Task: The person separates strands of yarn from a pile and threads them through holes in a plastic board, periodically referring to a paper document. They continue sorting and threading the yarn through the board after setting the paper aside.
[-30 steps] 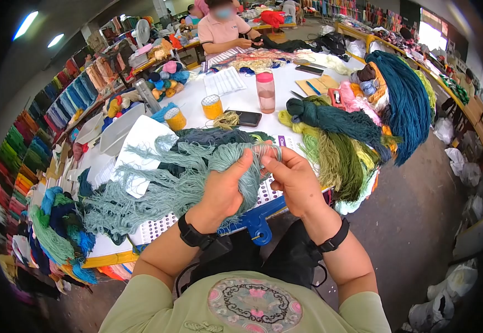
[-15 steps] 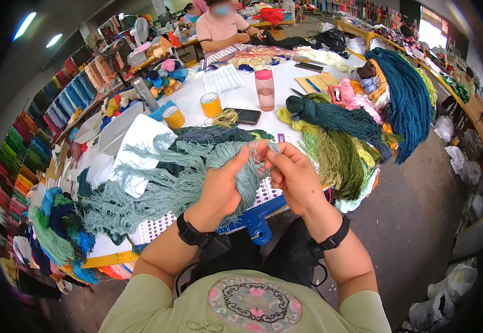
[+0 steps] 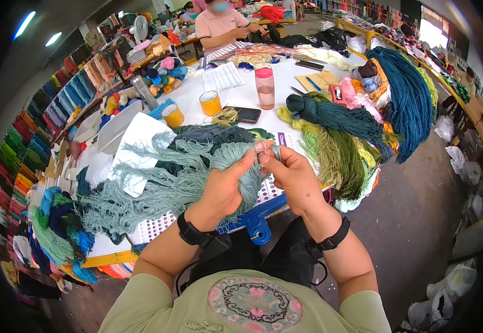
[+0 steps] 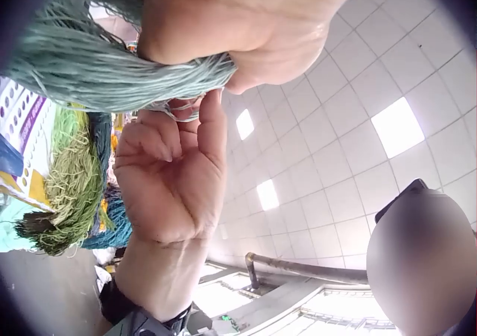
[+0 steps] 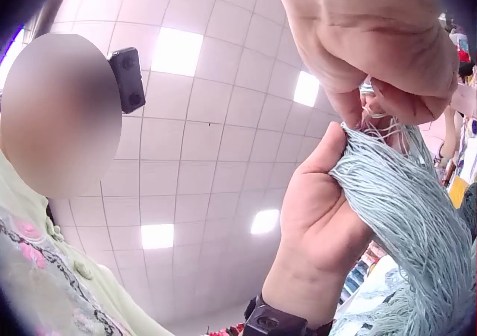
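Note:
A skein of pale blue-green yarn trails over the table to the left, its loose ends spread out. My left hand grips the skein's bundled end, thumb on top. The left wrist view shows the strands running taut out of that grip. Close to the left thumb tip, my right hand pinches a few loose strands at the end of the bundle. In the right wrist view, thin loops of the yarn lie between both hands' fingertips. The left fingers beneath the bundle are mostly hidden.
Dark green and olive skeins lie to the right, near a big teal skein. Beyond the hands stand a pink-capped bottle, a phone and yellow tape rolls. A blue clip sits at the near edge. A person works opposite.
My right fingers rose slightly with the pinched strands, then came back down beside the left thumb. The left hand keeps its grip on the skein. The person opposite shifted their hands.

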Tool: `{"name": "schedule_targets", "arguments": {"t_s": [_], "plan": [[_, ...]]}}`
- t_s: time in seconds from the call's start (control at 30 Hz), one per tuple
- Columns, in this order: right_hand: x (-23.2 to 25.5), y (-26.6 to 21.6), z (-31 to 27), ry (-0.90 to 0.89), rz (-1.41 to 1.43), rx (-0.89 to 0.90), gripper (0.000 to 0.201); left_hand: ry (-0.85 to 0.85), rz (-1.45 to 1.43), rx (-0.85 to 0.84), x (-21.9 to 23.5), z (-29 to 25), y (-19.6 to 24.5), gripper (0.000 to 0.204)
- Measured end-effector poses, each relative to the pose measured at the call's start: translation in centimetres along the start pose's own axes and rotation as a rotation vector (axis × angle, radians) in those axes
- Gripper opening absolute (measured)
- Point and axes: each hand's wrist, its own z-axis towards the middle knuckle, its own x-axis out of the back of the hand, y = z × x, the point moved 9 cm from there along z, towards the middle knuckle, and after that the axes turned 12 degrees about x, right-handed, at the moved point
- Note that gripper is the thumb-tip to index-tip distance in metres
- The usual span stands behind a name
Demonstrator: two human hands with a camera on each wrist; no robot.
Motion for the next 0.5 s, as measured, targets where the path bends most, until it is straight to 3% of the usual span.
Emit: {"name": "schedule_targets", "arguments": {"t_s": [0.07,0.2,0.27,0.4,0.47,0.5], "plan": [[-0.2,-0.1,0.0,-0.059,-0.123,0.026,0.015,0.07,0.048,-0.005,-0.3,-0.1,0.0,0.039],[-0.5,-0.2,-0.2,-0.081,-0.102,-0.002,0.013,0.086,0.084,-0.049,0.2,-0.1,0.1,0.038],[-0.8,-0.9,-0.3,-0.043,-0.014,0.013,0.014,-0.005,-0.067,-0.007,0.1,-0.1,0.0,0.037],[-0.5,-0.1,-0.3,-0.028,0.016,-0.014,0.016,-0.011,-0.133,-0.01,0.3,-0.1,0.1,0.036],[-0.8,0.2,-0.4,-0.026,0.12,0.002,0.018,0.108,0.121,-0.165,0.0,-0.8,1.5,0.036],[-0.8,0.2,-0.5,-0.025,0.118,-0.006,0.018,0.113,0.115,-0.161,0.5,-0.5,1.3,0.036]]}}
